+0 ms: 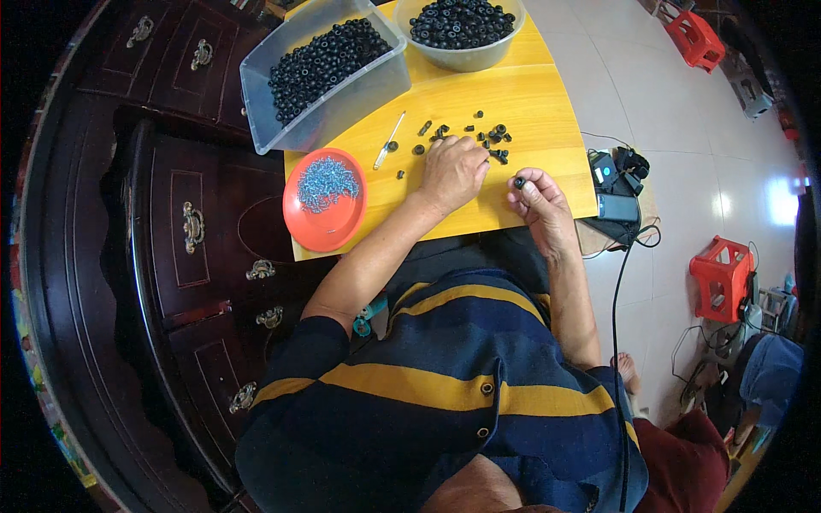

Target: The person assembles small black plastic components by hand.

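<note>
In the head view, a small black ring [519, 181] is pinched between the fingertips of the right hand [539, 203], just off the yellow table [530, 103]. The left hand [451, 171] is laid, fingers curled together, beside scattered black rings [494, 137]. An orange plate of screws [325, 198] is seen nearby.

I am resting my left hand [451, 171] palm down on the yellow table [522, 103], its fingers touching the scattered black rings [496, 137]. My right hand [537, 198] is pinching one small black ring [518, 182] at the table's near edge. An orange dish of screws [325, 201] is sitting to my left, with a screwdriver [386, 143] just beyond it.
</note>
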The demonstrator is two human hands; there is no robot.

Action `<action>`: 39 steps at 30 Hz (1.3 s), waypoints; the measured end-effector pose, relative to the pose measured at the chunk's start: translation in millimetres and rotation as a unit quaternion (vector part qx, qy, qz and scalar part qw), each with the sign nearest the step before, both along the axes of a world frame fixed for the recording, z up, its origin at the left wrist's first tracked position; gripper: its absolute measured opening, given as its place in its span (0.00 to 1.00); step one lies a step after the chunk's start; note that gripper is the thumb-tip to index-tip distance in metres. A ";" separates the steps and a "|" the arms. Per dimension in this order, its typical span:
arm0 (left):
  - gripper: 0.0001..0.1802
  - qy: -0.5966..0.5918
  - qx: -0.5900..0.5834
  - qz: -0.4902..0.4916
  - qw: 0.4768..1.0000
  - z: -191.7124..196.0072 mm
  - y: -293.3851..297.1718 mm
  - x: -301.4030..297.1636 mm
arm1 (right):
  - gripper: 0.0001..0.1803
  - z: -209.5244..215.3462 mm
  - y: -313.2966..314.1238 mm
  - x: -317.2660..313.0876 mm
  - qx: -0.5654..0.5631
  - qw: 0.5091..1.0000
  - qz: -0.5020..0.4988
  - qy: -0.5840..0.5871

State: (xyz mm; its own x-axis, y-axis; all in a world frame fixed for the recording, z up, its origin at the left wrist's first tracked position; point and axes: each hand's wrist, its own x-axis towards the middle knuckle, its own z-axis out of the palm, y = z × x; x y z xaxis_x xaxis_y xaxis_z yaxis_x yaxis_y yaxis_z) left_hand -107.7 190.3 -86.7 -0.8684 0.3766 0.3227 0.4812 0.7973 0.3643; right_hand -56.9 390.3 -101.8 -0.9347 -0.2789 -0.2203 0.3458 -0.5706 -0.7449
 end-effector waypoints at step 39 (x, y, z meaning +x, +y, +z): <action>0.05 -0.198 0.354 -0.054 0.912 44.0 -14.8 41.4 | 0.10 -4.9 -25.4 3.2 0.007 0.999 0.032 0.014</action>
State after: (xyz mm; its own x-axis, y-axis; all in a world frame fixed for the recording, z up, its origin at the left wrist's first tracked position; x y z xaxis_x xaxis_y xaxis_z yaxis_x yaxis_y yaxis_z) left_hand -66.3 175.5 -42.7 -0.9401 0.2854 0.1866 0.2610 0.2499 0.9325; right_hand -53.7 364.9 -106.6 -0.9211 -0.3349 -0.1986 0.3598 -0.5371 -0.7629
